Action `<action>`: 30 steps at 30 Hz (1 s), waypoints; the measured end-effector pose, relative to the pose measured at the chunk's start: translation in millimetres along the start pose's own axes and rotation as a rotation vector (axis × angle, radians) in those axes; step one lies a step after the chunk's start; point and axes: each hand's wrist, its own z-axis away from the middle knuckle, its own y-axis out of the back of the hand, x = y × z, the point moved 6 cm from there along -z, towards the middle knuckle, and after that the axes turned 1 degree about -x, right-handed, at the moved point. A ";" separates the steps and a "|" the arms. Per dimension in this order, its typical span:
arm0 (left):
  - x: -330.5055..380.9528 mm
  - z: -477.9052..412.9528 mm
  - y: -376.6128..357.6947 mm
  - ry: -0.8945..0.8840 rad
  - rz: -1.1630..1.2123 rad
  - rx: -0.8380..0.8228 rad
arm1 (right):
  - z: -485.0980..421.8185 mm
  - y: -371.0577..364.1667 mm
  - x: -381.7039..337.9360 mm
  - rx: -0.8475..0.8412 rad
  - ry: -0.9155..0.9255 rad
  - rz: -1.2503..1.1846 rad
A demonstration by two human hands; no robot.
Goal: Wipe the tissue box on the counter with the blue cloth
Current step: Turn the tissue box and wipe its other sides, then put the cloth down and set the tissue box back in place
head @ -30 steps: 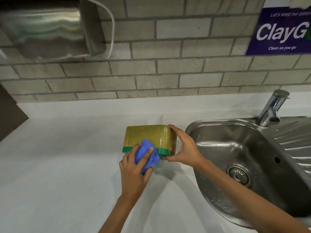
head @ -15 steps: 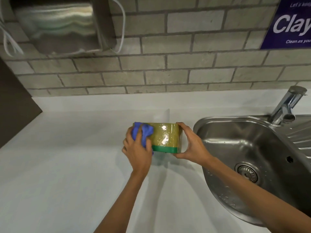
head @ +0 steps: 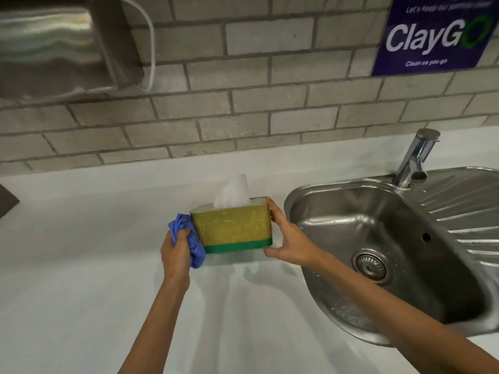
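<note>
One tissue box [head: 233,228] stands on the one white bench [head: 81,265], with one white tissue [head: 233,194] sticking out of its top. There is one blue cloth [head: 189,238]. Two bare hands are in view: one left hand [head: 175,252] and one right hand [head: 289,238]. To the right sits one steel sink [head: 351,225], with one drain [head: 371,263] and one tap [head: 415,157]. On the brick wall hang one purple sign [head: 434,36] and one metal dispenser [head: 54,47], beside it one white cable [head: 151,49].

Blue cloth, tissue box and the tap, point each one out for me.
blue cloth [head: 195,245]: head view, on the bunched fabric beside the box.
tissue box [head: 233,228]: head view, on its yellow front face.
tap [head: 414,157]: head view, on its chrome body.
</note>
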 end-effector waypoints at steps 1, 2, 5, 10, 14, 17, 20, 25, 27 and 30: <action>-0.3 1.3 -1.5 -0.004 0.003 -0.009 | 2.1 -0.7 2.2 -0.001 -0.028 -0.046; -1.3 2.5 -3.2 -0.009 0.000 -0.018 | 3.1 -1.7 5.1 -0.001 -0.059 -0.094; -7.2 9.2 -5.6 -0.009 -0.003 -0.047 | 3.1 -3.8 15.8 0.015 -0.175 -0.213; -18.0 14.4 -9.7 0.023 0.009 -0.093 | 0.0 -1.6 27.5 0.060 -0.258 -0.247; -22.2 16.0 -14.2 0.060 0.004 -0.125 | -3.1 -0.8 29.3 0.073 -0.293 -0.305; -27.5 13.8 -16.6 0.101 0.014 -0.150 | -4.1 -3.2 29.7 0.070 -0.307 -0.314; -31.0 12.0 -18.7 0.117 0.034 -0.160 | -4.4 -6.6 30.5 0.075 -0.318 -0.312; -32.8 7.6 -19.7 0.134 0.064 -0.154 | -3.1 -10.1 30.4 0.091 -0.337 -0.291; -33.4 8.3 -19.6 0.160 0.088 -0.175 | -0.6 -11.9 30.3 0.089 -0.340 -0.277; -40.7 7.5 -13.9 0.261 0.111 -0.178 | 3.9 -15.1 30.9 0.075 -0.338 -0.309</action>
